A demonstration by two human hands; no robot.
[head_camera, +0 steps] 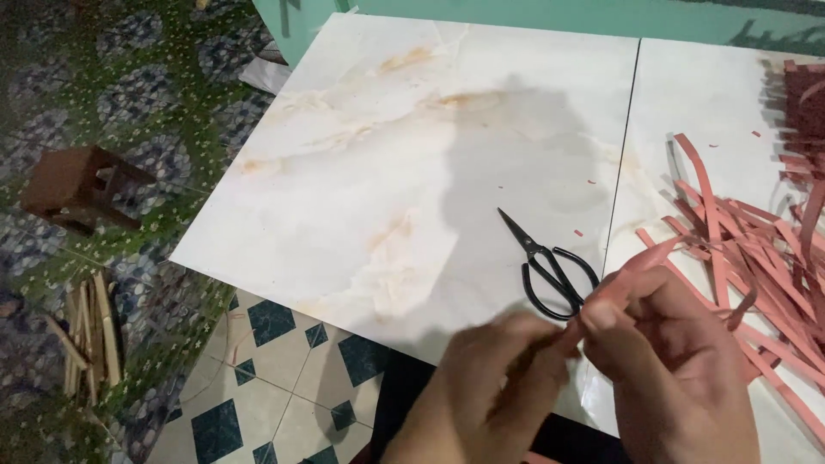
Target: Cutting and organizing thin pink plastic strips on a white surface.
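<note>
- Head view: a pink paper strip (632, 265) is pinched at the near edge of the table (387, 172), between the fingertips of the left hand (490, 387) and the right hand (666, 361); both grips are closed on its lower end.
- From the pinch the strip's long axis runs up and to the right, its free end pointing toward the heap of pink strips (756, 266) at the table's right edge.
- Black scissors (550, 266) lie shut just beyond the hands, handles toward them, blades pointing up-left toward the table's middle; the right hand is judged the nearer.
- Bare marble-patterned surface lies open to the left and far side of the scissors.
- Off the table's left edge, a small brown stool (77, 185) and a bundle of wooden sticks (86, 335) rest on the floor.
</note>
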